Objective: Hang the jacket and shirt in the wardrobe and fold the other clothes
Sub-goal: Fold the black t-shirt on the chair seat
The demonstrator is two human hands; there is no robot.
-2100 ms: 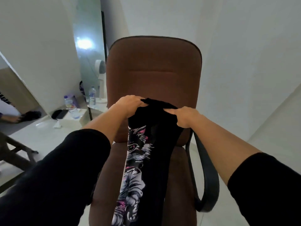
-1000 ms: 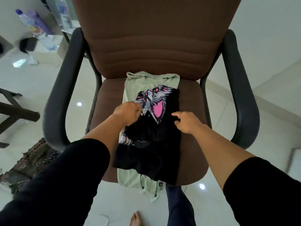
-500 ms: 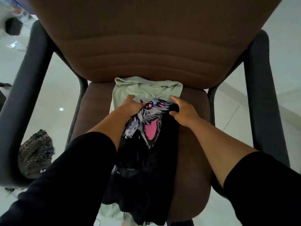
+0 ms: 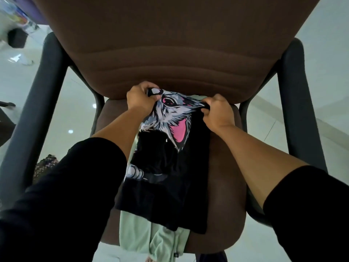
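A black T-shirt [image 4: 170, 178] with a grey and pink wolf print lies folded lengthwise on the seat of a brown office chair [image 4: 224, 188]. Under it lies a pale green garment [image 4: 160, 241], showing at the seat's front edge and a sliver at the back. My left hand [image 4: 140, 99] grips the shirt's far left corner, close to the backrest. My right hand [image 4: 217, 111] pinches the far right corner. Both hold the far edge taut just above the seat.
The chair's dark armrests [image 4: 300, 103] stand on either side of the seat. A dark patterned cloth [image 4: 45, 165] lies on the white tiled floor at the left. A bottle [image 4: 20, 17] and a black object [image 4: 17, 37] sit at the top left.
Both hands moved the shirt's far edge further back towards the backrest, covering most of the green garment's top. The camera has come closer to the chair.
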